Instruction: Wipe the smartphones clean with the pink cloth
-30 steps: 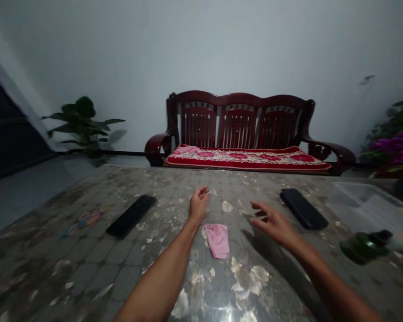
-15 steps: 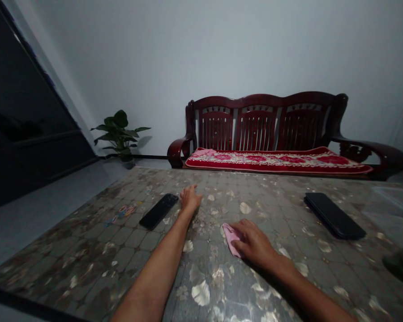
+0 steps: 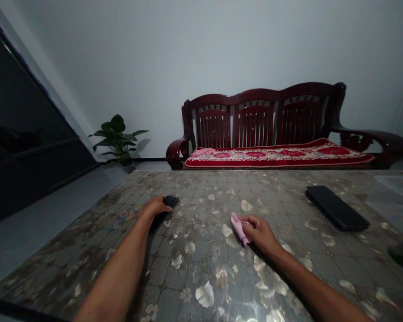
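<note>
My left hand (image 3: 153,207) is closed over a black smartphone (image 3: 171,201) on the left part of the table. The phone's far end with its cameras sticks out past my fingers, and the rest is mostly hidden under the hand. A folded pink cloth (image 3: 239,228) is pinched between the thumb and fingers of my right hand (image 3: 261,232), near the middle of the table. The cloth stands partly up from the tabletop; whether its lower edge touches is hard to tell.
Small coloured rings or scissors (image 3: 126,216) lie left of the phone. On the right of the patterned tabletop (image 3: 201,268) sit a thick black flat case (image 3: 336,208) and a clear plastic box (image 3: 392,197). Behind are a wooden bench (image 3: 255,120) and a potted plant (image 3: 117,136).
My left hand has moved left from beside the phone and closed over it. My right hand has lifted the pink cloth slightly and shifted it a little to the right.
</note>
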Available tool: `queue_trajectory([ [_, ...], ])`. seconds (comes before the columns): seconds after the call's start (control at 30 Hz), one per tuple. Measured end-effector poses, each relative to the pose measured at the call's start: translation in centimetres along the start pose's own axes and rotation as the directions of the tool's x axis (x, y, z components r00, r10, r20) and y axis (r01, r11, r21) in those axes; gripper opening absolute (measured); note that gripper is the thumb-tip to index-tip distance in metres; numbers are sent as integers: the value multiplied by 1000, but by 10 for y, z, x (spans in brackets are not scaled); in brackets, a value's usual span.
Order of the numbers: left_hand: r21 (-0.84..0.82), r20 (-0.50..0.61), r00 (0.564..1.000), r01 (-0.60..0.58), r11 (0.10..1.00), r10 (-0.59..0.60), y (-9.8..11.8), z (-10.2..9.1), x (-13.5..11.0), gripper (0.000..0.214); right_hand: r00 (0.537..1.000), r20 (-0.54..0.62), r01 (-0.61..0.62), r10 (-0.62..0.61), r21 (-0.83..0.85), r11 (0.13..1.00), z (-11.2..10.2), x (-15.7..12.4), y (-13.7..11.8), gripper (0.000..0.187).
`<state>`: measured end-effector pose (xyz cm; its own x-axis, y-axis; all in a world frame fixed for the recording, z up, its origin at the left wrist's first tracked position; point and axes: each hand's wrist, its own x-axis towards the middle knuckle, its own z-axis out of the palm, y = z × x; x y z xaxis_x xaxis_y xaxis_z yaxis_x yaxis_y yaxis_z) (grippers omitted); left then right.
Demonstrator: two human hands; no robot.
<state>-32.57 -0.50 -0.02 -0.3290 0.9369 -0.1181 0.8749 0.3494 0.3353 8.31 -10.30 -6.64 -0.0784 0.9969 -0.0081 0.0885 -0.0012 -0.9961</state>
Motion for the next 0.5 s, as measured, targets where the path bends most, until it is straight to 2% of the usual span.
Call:
queue_trajectory([
  [0.27, -100, 86, 991, 109, 989, -100, 3, -10, -1, 56, 997, -71, -16, 28, 153, 988, -1, -2, -16, 30],
  [0.5, -253, 123, 988, 120, 960, -91, 18, -10, -12, 47, 994, -105, -7, 36, 259, 966, 0, 0, -14, 23],
])
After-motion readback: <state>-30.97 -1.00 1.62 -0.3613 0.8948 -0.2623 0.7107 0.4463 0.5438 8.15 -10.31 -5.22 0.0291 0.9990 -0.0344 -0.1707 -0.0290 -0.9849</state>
